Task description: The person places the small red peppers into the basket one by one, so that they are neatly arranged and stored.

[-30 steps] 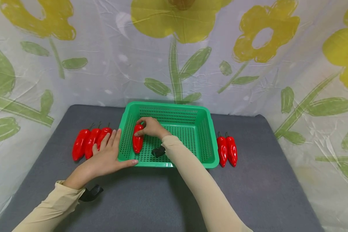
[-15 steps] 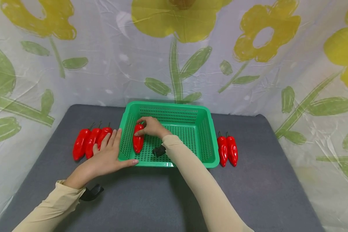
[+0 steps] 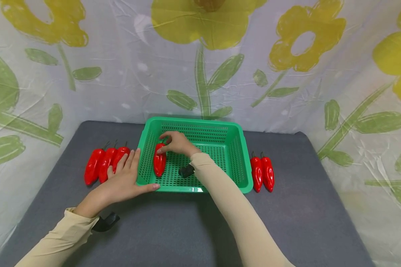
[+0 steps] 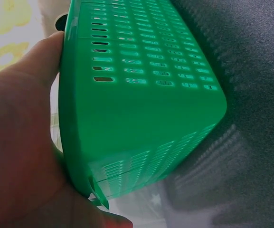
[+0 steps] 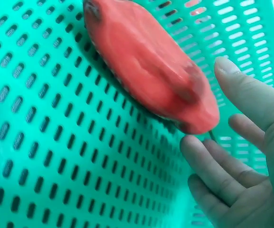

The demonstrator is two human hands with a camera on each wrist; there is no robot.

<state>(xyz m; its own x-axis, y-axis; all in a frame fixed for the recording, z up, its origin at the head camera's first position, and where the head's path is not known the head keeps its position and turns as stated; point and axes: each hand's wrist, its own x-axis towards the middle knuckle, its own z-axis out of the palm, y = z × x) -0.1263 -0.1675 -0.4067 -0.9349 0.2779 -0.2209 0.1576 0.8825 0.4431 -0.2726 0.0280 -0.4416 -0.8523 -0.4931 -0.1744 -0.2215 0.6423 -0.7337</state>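
Note:
A glossy red pepper point(image 3: 159, 164) lies inside the green plastic basket point(image 3: 194, 120), close to its left wall. Over its stem end is my right hand point(image 3: 178, 143). In the right wrist view, the thumb point(image 5: 250, 90) and fingers stand apart around that end of the pepper point(image 5: 146, 61), with a gap showing. My left hand point(image 3: 120, 187) rests on the basket's front left corner, fingers spread along the left side and thumb on the front rim. The left wrist view shows this hand point(image 4: 23, 137) against the rim from outside, beside the perforated wall point(image 4: 141, 114).
Left of the basket, 3 red peppers point(image 3: 93, 167) lie side by side, partly behind the left hand. Two more peppers point(image 3: 267, 174) lie against its right side. The grey table point(image 3: 304, 222) backs onto a flower-printed curtain point(image 3: 120, 74).
My right hand has let go of the pepper and moved slightly up and to the right. The pepper stays in the basket. My left hand has not visibly moved.

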